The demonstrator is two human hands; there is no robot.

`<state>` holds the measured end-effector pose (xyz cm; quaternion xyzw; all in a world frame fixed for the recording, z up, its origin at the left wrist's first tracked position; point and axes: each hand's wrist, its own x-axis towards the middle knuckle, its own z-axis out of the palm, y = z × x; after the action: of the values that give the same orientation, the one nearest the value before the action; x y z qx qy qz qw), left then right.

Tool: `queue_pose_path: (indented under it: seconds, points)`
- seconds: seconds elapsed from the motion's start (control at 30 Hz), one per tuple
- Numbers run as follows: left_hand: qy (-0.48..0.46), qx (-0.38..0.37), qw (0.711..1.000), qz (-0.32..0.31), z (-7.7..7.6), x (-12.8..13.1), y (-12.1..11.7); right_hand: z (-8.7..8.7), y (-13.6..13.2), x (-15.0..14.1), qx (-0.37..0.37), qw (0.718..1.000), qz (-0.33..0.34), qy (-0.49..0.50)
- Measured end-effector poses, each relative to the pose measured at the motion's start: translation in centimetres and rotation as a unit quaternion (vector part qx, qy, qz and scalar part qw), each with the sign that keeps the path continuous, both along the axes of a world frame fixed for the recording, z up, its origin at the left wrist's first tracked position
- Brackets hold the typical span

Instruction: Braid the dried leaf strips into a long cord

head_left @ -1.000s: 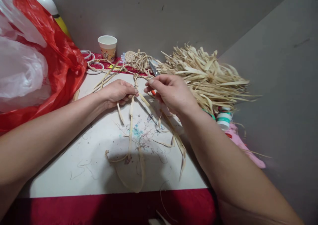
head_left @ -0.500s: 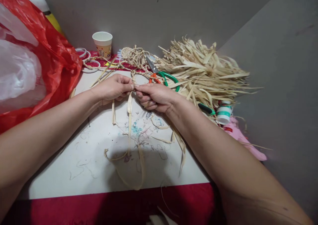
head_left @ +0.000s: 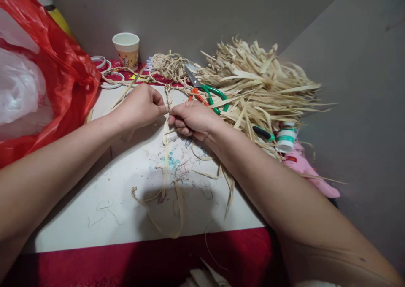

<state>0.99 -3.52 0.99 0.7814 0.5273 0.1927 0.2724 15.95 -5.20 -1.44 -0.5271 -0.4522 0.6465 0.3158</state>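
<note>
Near the middle of the white board, my left hand and my right hand meet at the working end of a thin braided straw cord. Thumb and fingers of each hand are pinched on its strands, and the fingertips almost touch. One flat straw strip hangs down between the hands onto the board. A thin strand end pokes out beneath my right fingers. Beyond the hands the cord runs back to a tangled coil of finished braid. What lies inside my left fingers is partly hidden.
Green-and-orange-handled scissors lie behind my right hand, beside a large bundle of dry straw. A paper cup and white rings stand at the back left. A red plastic bag fills the left; a white bottle sits right.
My left hand has turned, its wrist raised, and its fingertips have drawn slightly away from the right ones. The strip that hung below my left hand no longer shows. The view shifted slightly.
</note>
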Motion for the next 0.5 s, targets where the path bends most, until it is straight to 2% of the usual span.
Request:
queue_pose_path:
  seconds: [0.2, 0.37, 0.5]
  points:
    - [0.104, 0.119, 0.987, -0.002, 0.2, 1.1, -2.1, -0.2, 0.3, 0.5, -0.014, 0.998, -0.015, 0.052]
    - [0.256, 0.161, 0.952, -0.036, 0.1, 1.9, -3.7, -0.2, 0.2, 0.7, -0.042, 0.994, -0.025, 0.093]
    - [0.306, 0.165, 0.936, -0.052, 0.1, 2.3, -4.8, -0.1, 0.0, 0.6, -0.037, 0.994, -0.024, 0.102]
